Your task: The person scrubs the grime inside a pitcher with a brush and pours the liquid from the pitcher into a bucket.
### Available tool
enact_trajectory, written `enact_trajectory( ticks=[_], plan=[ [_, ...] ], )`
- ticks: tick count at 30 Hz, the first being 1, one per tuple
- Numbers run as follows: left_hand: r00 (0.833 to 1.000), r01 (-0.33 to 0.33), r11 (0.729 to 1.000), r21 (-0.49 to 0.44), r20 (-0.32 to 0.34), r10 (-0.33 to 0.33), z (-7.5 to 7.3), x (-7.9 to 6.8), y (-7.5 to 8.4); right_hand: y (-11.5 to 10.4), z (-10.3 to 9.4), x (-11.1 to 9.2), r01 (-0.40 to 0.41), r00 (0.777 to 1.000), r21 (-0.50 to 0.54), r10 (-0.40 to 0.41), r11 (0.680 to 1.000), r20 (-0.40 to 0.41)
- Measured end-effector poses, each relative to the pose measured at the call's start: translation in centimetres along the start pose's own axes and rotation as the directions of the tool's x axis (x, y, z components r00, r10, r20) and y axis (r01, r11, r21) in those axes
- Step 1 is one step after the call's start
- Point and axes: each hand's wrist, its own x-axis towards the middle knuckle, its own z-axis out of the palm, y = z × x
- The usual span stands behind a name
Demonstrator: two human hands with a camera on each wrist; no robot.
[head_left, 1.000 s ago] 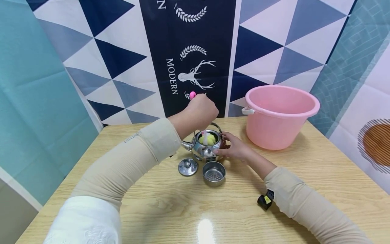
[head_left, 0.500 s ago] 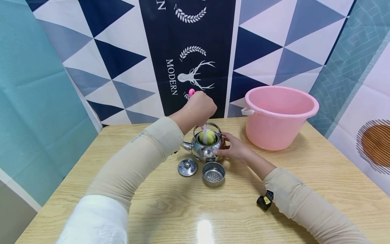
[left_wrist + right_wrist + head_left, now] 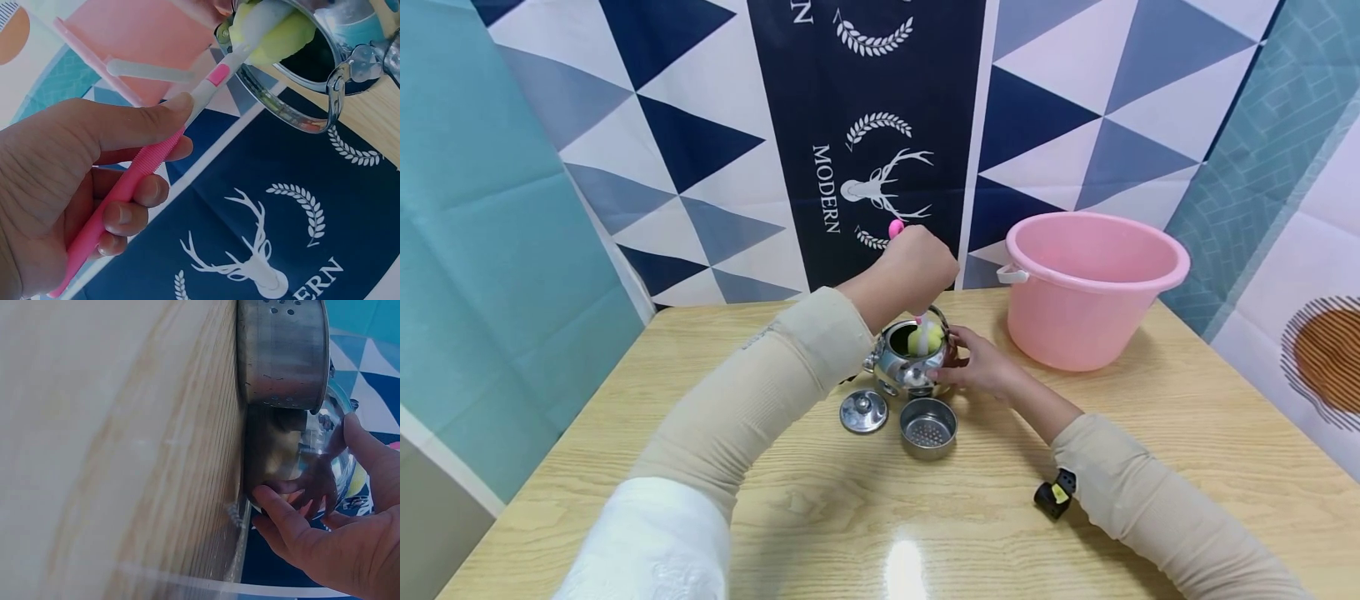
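My left hand (image 3: 916, 268) grips the pink and white handle of a sponge brush (image 3: 150, 153) above the teapot. The thumb lies along the handle in the left wrist view. The brush's yellow-green sponge head (image 3: 930, 337) sits in the mouth of the shiny metal teapot (image 3: 897, 372), against the right side of the opening. My right hand (image 3: 981, 364) holds the teapot's body from the right, thumb and fingers spread round it, as the right wrist view (image 3: 350, 531) also shows. My left forearm and hand hide part of the spout and the arched handle.
The round metal lid (image 3: 863, 412) and a perforated strainer cup (image 3: 928, 429) stand on the wooden table (image 3: 820, 508) in front of the teapot. A pink bucket (image 3: 1067, 325) stands at the back right. Patterned cloth (image 3: 700, 167) hangs behind.
My left hand has shifted right with the brush, and the sponge head has moved from the middle of the teapot's mouth to its right side. The right hand stays in place.
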Motion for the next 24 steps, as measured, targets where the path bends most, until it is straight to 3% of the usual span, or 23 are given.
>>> enact_trajectory(
  ticks=[14,24],
  plan=[
    [1.0,-0.02,1.0,0.011,-0.002,0.02,-0.3,-1.8,0.4,0.0,0.2,0.0,0.01,1.0,0.0,-0.01,1.0,0.003],
    [0.999,-0.01,1.0,0.013,0.049,0.009,-0.2,-2.4,-0.2,0.0,0.0,0.0,-0.019,1.0,-0.01,0.019,1.0,0.002]
  ],
)
